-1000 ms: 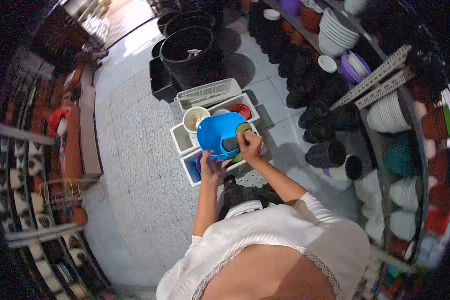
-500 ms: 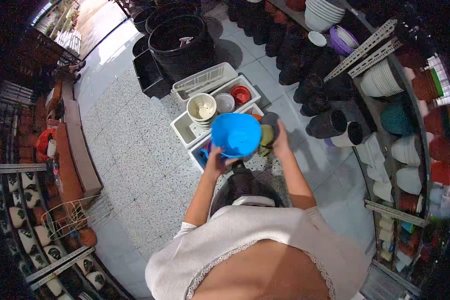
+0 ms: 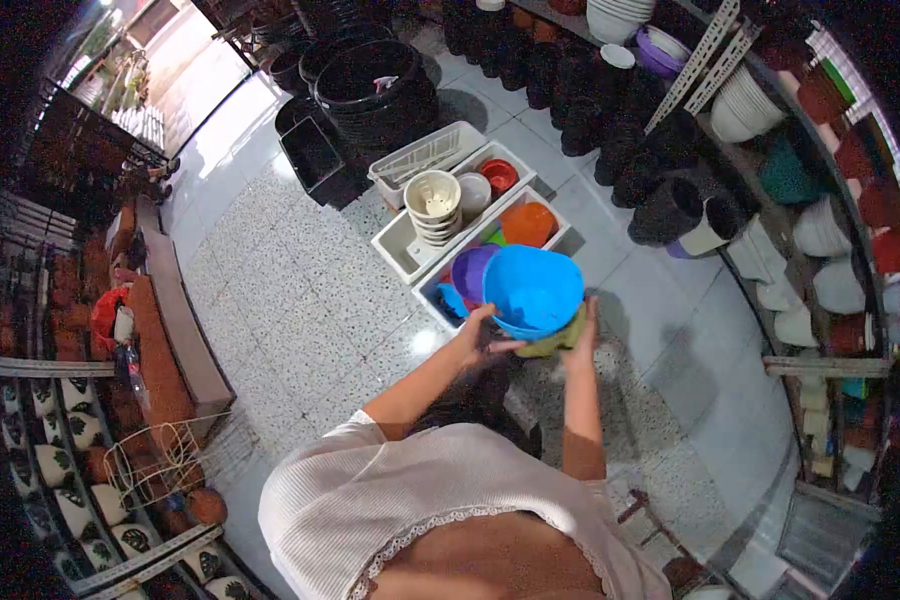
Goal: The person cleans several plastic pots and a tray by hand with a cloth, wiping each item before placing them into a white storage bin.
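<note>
A bright blue plastic flowerpot (image 3: 535, 290) is held up in front of me, its open mouth facing me. My left hand (image 3: 478, 338) grips its lower left side, fingers spread along the edge. An olive-green cloth (image 3: 552, 343) is bunched in my right hand (image 3: 581, 340) and lies against the pot's lower right side. Part of the right hand's fingers are hidden behind the pot and cloth. Just behind the pot, a white trough (image 3: 562, 238) holds an orange pot (image 3: 528, 224), a purple pot (image 3: 468, 274) and other colourful pots.
Beyond stand a stack of cream pots (image 3: 433, 200), a small red pot (image 3: 500, 176) and a white crate (image 3: 395, 172). Large black tubs (image 3: 375, 95) are farther back. Shelves of pots line both sides, with a wire rack (image 3: 155, 460) at left.
My right hand has brought the cloth in against the blue pot's lower side; before, it was held out to the pot's right. The view has shifted, uncovering the orange and purple pots.
</note>
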Demonstrator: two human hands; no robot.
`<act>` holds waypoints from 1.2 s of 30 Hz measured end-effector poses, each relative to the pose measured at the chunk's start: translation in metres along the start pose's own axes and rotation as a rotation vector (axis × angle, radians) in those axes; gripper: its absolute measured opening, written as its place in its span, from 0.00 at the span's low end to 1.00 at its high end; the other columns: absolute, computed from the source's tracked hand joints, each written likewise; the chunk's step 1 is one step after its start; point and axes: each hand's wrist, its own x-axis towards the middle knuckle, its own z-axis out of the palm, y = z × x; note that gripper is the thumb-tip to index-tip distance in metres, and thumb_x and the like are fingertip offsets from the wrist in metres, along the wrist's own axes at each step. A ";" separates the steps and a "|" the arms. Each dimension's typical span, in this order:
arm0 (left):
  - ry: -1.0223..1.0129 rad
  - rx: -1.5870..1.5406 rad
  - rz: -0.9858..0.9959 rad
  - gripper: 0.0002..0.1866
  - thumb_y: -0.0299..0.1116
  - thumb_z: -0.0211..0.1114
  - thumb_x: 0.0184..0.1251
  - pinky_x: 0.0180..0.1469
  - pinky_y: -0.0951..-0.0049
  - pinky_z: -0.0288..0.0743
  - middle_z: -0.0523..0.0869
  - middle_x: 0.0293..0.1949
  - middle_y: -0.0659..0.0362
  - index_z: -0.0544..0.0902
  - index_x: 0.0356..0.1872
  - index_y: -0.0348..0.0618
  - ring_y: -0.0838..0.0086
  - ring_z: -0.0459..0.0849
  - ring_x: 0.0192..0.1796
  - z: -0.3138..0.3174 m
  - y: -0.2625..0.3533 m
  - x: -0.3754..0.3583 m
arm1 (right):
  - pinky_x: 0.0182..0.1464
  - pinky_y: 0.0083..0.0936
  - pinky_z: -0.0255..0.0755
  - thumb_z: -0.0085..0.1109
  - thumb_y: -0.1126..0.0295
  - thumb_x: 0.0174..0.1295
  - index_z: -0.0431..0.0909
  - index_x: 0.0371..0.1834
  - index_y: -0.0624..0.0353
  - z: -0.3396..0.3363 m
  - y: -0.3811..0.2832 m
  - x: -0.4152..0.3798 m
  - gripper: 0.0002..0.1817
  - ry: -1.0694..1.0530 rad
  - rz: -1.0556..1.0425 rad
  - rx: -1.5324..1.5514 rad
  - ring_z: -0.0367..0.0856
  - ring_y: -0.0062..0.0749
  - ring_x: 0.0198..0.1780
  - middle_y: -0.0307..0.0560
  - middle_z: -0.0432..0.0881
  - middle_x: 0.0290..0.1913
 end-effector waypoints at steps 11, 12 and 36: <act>0.195 -0.027 -0.121 0.41 0.47 0.61 0.47 0.52 0.46 0.73 0.64 0.60 0.45 0.57 0.63 0.44 0.43 0.67 0.58 -0.060 0.028 -0.124 | 0.48 0.34 0.70 0.44 0.51 0.64 0.74 0.50 0.52 -0.037 0.117 -0.065 0.20 0.246 0.133 -0.200 0.76 0.32 0.48 0.40 0.78 0.47; 0.242 -0.013 -0.087 0.40 0.46 0.61 0.47 0.52 0.46 0.74 0.63 0.60 0.45 0.57 0.63 0.45 0.43 0.67 0.58 -0.073 0.039 -0.123 | 0.47 0.35 0.71 0.46 0.52 0.64 0.75 0.46 0.52 -0.031 0.133 -0.065 0.18 0.210 0.184 -0.127 0.77 0.33 0.44 0.39 0.80 0.43; 0.556 0.643 0.187 0.44 0.24 0.65 0.46 0.44 0.57 0.77 0.74 0.50 0.49 0.54 0.67 0.50 0.63 0.77 0.46 -0.484 0.253 0.173 | 0.48 0.43 0.69 0.53 0.54 0.59 0.73 0.47 0.55 0.087 0.433 0.028 0.19 0.711 0.295 0.218 0.75 0.41 0.46 0.45 0.77 0.44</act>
